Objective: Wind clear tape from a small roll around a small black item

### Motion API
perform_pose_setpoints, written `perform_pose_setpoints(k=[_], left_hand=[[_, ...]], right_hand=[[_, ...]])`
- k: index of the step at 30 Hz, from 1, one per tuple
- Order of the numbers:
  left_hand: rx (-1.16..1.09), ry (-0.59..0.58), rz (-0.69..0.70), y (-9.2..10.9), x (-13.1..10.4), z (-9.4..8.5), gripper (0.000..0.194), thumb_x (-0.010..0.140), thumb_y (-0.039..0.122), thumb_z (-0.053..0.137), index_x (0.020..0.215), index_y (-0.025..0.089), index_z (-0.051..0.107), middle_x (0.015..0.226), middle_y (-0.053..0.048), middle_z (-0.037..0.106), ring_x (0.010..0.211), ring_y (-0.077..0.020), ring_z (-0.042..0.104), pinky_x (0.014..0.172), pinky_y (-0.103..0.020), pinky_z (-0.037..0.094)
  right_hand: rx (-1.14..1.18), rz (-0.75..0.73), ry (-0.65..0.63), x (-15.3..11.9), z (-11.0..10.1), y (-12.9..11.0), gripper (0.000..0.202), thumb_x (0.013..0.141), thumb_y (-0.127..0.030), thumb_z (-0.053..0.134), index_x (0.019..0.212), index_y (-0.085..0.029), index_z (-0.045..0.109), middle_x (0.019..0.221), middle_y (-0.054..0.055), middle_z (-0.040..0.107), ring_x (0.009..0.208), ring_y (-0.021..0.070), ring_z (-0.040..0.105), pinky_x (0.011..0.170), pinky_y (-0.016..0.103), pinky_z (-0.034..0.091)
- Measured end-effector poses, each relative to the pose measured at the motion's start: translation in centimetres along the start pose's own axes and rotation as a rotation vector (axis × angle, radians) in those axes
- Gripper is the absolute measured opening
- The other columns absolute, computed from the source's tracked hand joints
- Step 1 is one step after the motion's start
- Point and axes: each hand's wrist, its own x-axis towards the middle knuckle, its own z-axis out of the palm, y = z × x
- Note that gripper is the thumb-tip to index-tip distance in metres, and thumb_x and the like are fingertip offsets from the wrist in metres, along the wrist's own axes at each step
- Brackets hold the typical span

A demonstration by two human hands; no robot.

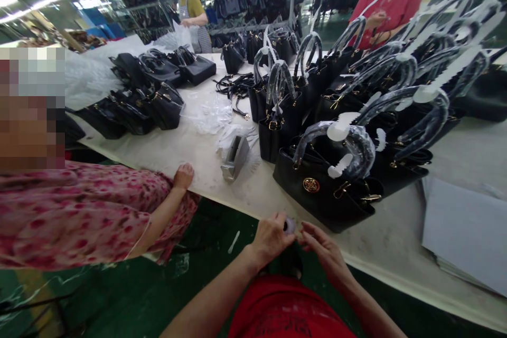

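Fingers of my left hand [273, 235] are closed around a small roll of clear tape [289, 226], held just off the front edge of the table. Beside the roll, my right hand [322, 248] has its fingers slightly bent and apart; any strip of tape between them is too small to make out. Just beyond my hands stands a black handbag [317, 185] with a round gold emblem. Its handles [336, 142] are wrapped in clear film with white strips on them. A grey tape dispenser [235, 158] rests on the table to the left.
Rows of black handbags [277, 121] fill the table's right and back. More bags [162, 108] lie at left, near black straps [237, 87] and clear plastic [209, 111]. Grey sheets [467, 227] are stacked at right. A person in pink patterned clothing [99, 211] stands close at left.
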Motion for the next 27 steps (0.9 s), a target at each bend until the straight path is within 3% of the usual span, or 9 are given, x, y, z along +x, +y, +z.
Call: perform_pose_setpoints(k=[2, 8, 12, 16, 21, 25, 27], left_hand=[[0.133, -0.038, -0.012, -0.7, 1.5, 1.6, 0.032, 0.077, 0.027, 0.06, 0.105, 0.014, 0.055, 0.099, -0.01, 0.062, 0.089, -0.0231, 0.061, 0.075, -0.031, 0.049], [0.196, -0.098, -0.027, -2.0, 5.2, 6.4, 0.027, 0.08, 0.02, 0.055, 0.105, 0.011, 0.051, 0.097, -0.013, 0.06, 0.092, -0.0249, 0.061, 0.072, -0.032, 0.05], [0.21, -0.096, -0.054, -2.2, 6.6, 8.4, 0.019, 0.086, 0.017, 0.043, 0.102, 0.011, 0.051, 0.094, -0.013, 0.06, 0.09, -0.0242, 0.061, 0.07, -0.032, 0.05], [0.21, -0.066, -0.075, -2.6, 7.6, 9.0, 0.019, 0.087, 0.017, 0.041, 0.102, 0.013, 0.051, 0.094, -0.012, 0.059, 0.088, -0.0236, 0.061, 0.071, -0.033, 0.05], [0.175, -0.026, -0.094, -3.7, 8.4, 9.2, 0.023, 0.084, 0.017, 0.045, 0.106, 0.011, 0.051, 0.094, -0.012, 0.059, 0.088, -0.0239, 0.061, 0.075, -0.034, 0.051], [0.077, -0.006, -0.068, -5.2, 7.9, 9.0, 0.055, 0.076, 0.022, 0.058, 0.127, 0.015, 0.039, 0.107, -0.01, 0.059, 0.092, -0.0206, 0.061, 0.078, -0.03, 0.05], [-0.047, 0.065, -0.115, -6.1, 7.7, 8.8, 0.06, 0.075, 0.018, 0.056, 0.132, 0.018, 0.036, 0.106, -0.006, 0.061, 0.086, -0.0157, 0.062, 0.077, -0.025, 0.05]], right_hand=[[-0.099, 0.012, 0.027, 1.7, 0.1, 0.6, 0.059, 0.064, -0.062, 0.062, 0.101, -0.016, 0.066, 0.088, 0.009, 0.068, 0.074, 0.0225, 0.063, 0.062, 0.031, 0.051], [-0.215, 0.029, 0.016, 7.2, 1.0, 3.7, 0.039, 0.066, -0.048, 0.054, 0.09, -0.018, 0.063, 0.093, 0.011, 0.069, 0.082, 0.0251, 0.065, 0.064, 0.033, 0.051], [-0.263, 0.002, 0.013, 9.6, 1.0, 5.8, 0.029, 0.066, -0.04, 0.05, 0.083, -0.02, 0.063, 0.09, 0.009, 0.07, 0.085, 0.025, 0.064, 0.076, 0.037, 0.05], [-0.264, -0.027, 0.007, 11.3, 0.9, 6.7, 0.027, 0.066, -0.037, 0.05, 0.081, -0.021, 0.064, 0.09, 0.008, 0.07, 0.09, 0.025, 0.064, 0.084, 0.037, 0.048], [-0.205, -0.038, -0.012, 13.1, 1.5, 7.3, 0.033, 0.066, -0.044, 0.051, 0.082, -0.02, 0.066, 0.089, 0.009, 0.071, 0.087, 0.0258, 0.065, 0.081, 0.037, 0.05], [-0.163, 0.0, -0.003, 13.2, 1.6, 7.8, 0.042, 0.066, -0.054, 0.055, 0.085, -0.019, 0.067, 0.086, 0.008, 0.071, 0.084, 0.0266, 0.064, 0.076, 0.039, 0.051], [-0.133, 0.027, -0.01, 13.0, 1.6, 8.0, 0.049, 0.066, -0.059, 0.055, 0.088, -0.018, 0.067, 0.085, 0.008, 0.07, 0.08, 0.0258, 0.065, 0.072, 0.038, 0.051]])
